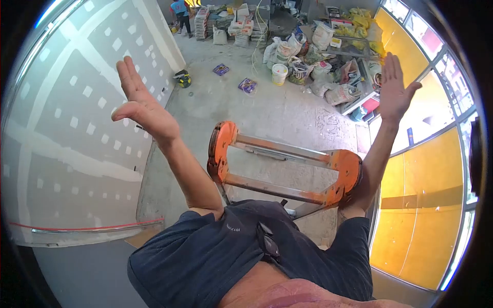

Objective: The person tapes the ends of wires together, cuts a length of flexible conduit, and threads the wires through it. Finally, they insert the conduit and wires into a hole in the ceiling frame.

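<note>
Both my arms are raised and spread apart. My left hand (145, 109) is held up before the grey wall panel (77, 113), its fingers stretched and thumb apart, with nothing in it. On the other side, my right hand (396, 95) is up with fingers straight and thumb out, also holding nothing, in front of the yellow-panelled windows. Between my forearms stands the top of a ladder (280, 191), with orange end caps and metal bars. It is close to my body; the right forearm passes beside its right cap. Dark glasses (268, 242) hang at my shirt's neck.
Sacks (323, 35) and debris are heaped at the back right, near a white bucket (279, 74). Two purple packages (247, 85) and a black-and-yellow item (183, 79) lie on the floor. A person (181, 15) stands at the far left, near stacked bags (202, 23).
</note>
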The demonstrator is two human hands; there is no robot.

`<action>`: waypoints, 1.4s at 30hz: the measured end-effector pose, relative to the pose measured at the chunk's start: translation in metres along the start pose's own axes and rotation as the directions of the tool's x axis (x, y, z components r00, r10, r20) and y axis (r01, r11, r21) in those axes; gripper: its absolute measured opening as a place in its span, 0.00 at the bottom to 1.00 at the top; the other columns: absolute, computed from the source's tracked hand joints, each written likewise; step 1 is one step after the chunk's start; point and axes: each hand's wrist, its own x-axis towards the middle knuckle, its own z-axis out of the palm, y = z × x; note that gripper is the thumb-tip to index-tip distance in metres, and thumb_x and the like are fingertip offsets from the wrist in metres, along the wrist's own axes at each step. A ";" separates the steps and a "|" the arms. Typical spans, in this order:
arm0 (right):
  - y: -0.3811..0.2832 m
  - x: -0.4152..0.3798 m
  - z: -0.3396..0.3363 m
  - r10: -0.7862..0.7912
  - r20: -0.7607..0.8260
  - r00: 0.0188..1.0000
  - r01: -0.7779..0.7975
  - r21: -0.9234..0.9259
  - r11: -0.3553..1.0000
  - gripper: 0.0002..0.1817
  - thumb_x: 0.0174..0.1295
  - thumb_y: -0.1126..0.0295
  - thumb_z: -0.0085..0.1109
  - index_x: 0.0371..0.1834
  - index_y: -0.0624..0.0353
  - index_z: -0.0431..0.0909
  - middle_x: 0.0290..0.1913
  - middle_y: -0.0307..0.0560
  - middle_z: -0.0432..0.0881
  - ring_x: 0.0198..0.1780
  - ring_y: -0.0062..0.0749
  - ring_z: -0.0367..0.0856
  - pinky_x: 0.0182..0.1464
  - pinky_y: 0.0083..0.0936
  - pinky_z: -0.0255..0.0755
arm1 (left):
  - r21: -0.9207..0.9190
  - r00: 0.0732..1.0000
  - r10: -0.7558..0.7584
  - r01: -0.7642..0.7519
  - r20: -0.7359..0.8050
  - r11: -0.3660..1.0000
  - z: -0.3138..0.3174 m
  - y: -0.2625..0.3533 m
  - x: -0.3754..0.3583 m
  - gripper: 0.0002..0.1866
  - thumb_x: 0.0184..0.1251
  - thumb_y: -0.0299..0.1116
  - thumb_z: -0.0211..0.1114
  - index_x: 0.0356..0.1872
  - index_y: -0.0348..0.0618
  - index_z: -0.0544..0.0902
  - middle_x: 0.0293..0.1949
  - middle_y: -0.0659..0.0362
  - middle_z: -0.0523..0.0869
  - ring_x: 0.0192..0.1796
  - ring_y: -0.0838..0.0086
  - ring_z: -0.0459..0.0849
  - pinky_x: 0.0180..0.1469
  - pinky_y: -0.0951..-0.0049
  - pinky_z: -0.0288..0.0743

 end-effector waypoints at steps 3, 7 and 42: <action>0.028 0.000 0.009 -0.005 0.086 0.996 0.008 -0.033 0.999 0.57 0.67 0.25 0.23 0.78 0.73 0.45 0.81 0.62 0.47 0.83 0.46 0.43 0.82 0.37 0.34 | 0.001 1.000 0.016 -0.016 -0.013 1.000 0.002 -0.015 0.001 0.65 0.59 0.82 0.15 0.75 0.26 0.53 0.75 0.38 0.59 0.80 0.53 0.51 0.81 0.56 0.34; 0.056 -0.005 0.023 0.005 0.149 0.989 0.008 -0.091 0.996 0.56 0.67 0.26 0.23 0.79 0.72 0.44 0.81 0.62 0.47 0.83 0.46 0.43 0.81 0.37 0.34 | -0.078 0.999 -0.028 0.026 -0.015 0.997 0.007 -0.023 -0.003 0.65 0.59 0.82 0.16 0.75 0.26 0.53 0.76 0.39 0.58 0.80 0.53 0.50 0.81 0.55 0.31; -0.012 -0.002 -0.096 -0.170 -0.213 0.962 0.147 -0.121 0.982 0.56 0.68 0.26 0.23 0.79 0.72 0.43 0.82 0.59 0.45 0.83 0.42 0.39 0.83 0.36 0.30 | 0.054 0.989 -0.096 0.090 0.116 0.994 -0.152 -0.063 0.097 0.66 0.55 0.84 0.14 0.76 0.31 0.56 0.78 0.47 0.58 0.81 0.59 0.50 0.81 0.58 0.34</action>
